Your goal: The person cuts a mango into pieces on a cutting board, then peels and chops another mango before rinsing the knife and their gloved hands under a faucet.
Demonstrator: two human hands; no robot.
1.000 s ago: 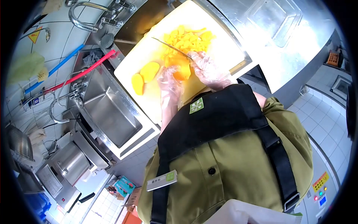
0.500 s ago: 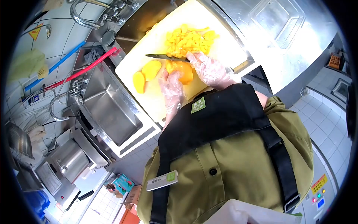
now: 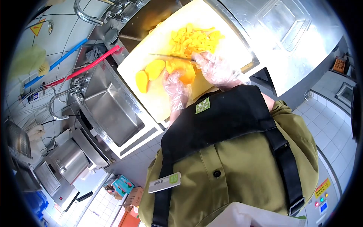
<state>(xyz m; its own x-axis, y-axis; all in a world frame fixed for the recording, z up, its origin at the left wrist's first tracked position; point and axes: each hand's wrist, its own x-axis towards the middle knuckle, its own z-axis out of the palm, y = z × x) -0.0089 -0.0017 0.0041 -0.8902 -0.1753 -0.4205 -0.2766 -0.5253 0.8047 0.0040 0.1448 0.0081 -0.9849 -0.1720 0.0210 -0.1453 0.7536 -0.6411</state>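
My right hand (image 3: 215, 68), in a clear plastic glove, is closed around the handle of a knife (image 3: 172, 56). The blade points left across the cutting board (image 3: 128, 70) and looks thin, almost edge-on. Just below the blade, my gloved left hand (image 3: 177, 87) has its fingers on a yellow-orange piece of peeled mango (image 3: 185, 72). Left of it lie two smooth mango pieces, a larger one (image 3: 155, 69) and a smaller one (image 3: 141, 81). Beyond the knife is a heap of cut mango chunks (image 3: 194, 39). The right fingers and the knife handle partly hide each other.
The board lies over a steel sink (image 3: 141, 22) with a faucet (image 3: 89, 17) behind it. Another steel sink (image 3: 113, 109) is at the left, with red (image 3: 85, 68) and blue tubes near it. A steel counter (image 3: 302, 60) with a transparent lid (image 3: 283, 22) stands at the right.
The knife blade has turned from showing its flat side to nearly edge-on. The mango piece under my left hand is tilted a little more. The whole view has shifted slightly.
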